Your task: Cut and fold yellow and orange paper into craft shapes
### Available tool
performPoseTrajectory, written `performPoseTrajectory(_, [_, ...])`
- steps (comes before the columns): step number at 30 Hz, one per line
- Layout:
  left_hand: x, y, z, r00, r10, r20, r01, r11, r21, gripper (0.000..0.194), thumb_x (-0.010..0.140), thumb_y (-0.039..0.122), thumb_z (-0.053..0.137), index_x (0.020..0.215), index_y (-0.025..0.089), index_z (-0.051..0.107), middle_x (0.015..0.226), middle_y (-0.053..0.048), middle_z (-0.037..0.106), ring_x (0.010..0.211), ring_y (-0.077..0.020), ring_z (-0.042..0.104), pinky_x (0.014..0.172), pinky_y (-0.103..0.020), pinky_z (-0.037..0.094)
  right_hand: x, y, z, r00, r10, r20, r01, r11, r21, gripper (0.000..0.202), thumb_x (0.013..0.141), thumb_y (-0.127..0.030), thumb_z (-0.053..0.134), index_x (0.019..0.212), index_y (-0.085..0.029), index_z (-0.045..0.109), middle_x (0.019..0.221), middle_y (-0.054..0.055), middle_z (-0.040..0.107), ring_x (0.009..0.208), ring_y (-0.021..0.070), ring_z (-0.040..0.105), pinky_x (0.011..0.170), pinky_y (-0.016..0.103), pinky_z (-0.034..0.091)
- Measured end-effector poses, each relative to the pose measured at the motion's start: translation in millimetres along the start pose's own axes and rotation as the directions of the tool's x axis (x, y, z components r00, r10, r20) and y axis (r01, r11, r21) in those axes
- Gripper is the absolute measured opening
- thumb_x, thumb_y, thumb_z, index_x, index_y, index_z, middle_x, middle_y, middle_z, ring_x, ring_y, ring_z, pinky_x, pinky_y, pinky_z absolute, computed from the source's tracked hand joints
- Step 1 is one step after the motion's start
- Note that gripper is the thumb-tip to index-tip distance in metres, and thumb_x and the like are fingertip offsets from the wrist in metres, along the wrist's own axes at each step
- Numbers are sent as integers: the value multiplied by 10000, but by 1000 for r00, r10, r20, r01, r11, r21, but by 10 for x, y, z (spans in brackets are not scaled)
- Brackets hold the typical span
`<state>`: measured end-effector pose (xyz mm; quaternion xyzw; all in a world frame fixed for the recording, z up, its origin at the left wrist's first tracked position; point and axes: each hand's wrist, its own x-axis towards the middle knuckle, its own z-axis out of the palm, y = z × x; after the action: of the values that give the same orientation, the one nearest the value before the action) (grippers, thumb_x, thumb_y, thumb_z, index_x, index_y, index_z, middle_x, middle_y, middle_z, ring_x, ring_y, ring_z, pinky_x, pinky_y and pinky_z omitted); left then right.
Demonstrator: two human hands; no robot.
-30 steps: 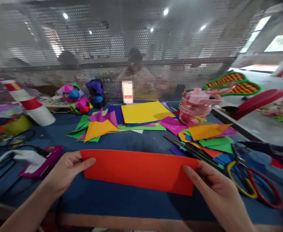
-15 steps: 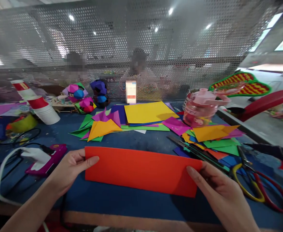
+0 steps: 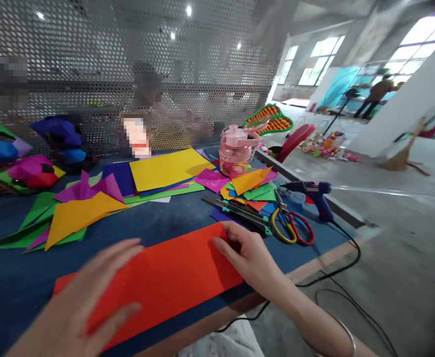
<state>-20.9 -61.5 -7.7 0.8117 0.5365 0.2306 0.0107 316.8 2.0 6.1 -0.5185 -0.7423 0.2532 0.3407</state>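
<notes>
The right hand (image 3: pixel 249 253) is pinching the paper (image 3: pixel 180 272) at one end; the left hand (image 3: pixel 71 307) is spreading wide over it, contact unclear. Folding or cutting would likely be calling for a steadying left hand.

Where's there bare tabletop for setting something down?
Mainly the table between the yellow sheet's stack and the red sheet; a smaller patch lies between the right hand and scissors. It's crowded around the pink bottle, paper pieces and scissors.
</notes>
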Motion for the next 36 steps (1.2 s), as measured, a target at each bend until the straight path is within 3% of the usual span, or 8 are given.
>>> performPoseTrajectory(3, [99,319,123,931,349,103,-359,927,109,763,983,581,562,1635,309,274,1585,-44,502,1348,-270,604,1038,-336,565,32,23,-59,988,-110,-105,97,988,-122,231,1039,-333,500,1172,-214,647,1077,70,711,978,214,670,847,323,519])
performPoseTrajectory(5, [154,397,156,908,404,110,-417,896,151,748,1012,567,513,1646,272,249,1581,-65,498,1352,-266,599,1005,-328,583,73,76,-139,966,-185,-180,132,954,-268,287,1055,-305,458,1275,-216,618,1281,121,663,1192,269,623,1014,415,494])
performPoseTrajectory(10, [236,308,171,943,319,96,-332,926,179,793,1013,615,487,1661,302,153,1564,-85,510,1309,-294,627,892,-378,641,172,290,-318,986,-122,-113,24,779,-626,353,1042,-275,481,1364,-167,581,1325,170,647,1208,352,607,994,516,498])
performPoseTrajectory(17, [292,279,211,955,192,227,-212,975,67,1175,808,551,779,1664,348,0,1568,-126,494,1339,-411,565,893,-464,644,184,415,-321,991,-108,-79,31,757,-653,391,1033,-197,452,1409,-148,549,1248,175,641,1105,328,657,927,474,532])
performPoseTrajectory(21, [314,359,201,948,127,292,-145,989,43,1353,646,445,878,1661,360,-12,1597,-138,453,1375,-484,492,891,-533,637,120,360,-365,981,-129,-145,10,782,-624,407,1050,-246,433,1443,-167,500,1283,168,605,1007,287,694,746,391,579])
performPoseTrajectory(25, [277,374,211,959,167,230,-186,981,63,1311,655,420,869,1668,330,41,1595,-136,466,1372,-472,518,871,-491,651,-4,308,-459,965,-166,-205,23,828,-561,394,1052,-280,449,1437,-208,492,1283,147,609,1030,283,703,709,377,599])
performPoseTrajectory(31, [130,316,241,965,225,133,-246,954,174,1033,814,511,731,1658,228,208,1627,-113,430,1480,-447,398,980,-501,600,-242,285,-585,971,-182,-152,91,879,-469,401,1059,-287,475,1456,-229,479,1306,125,595,1113,256,679,823,374,609])
performPoseTrajectory(36, [149,402,184,885,466,5,-452,856,251,799,926,457,626,1613,175,332,1639,-118,405,1551,-375,286,1253,-528,314,-402,297,-667,982,-160,-102,100,893,-438,399,1064,-301,475,1461,-257,474,1328,120,580,1106,243,677,861,389,602])
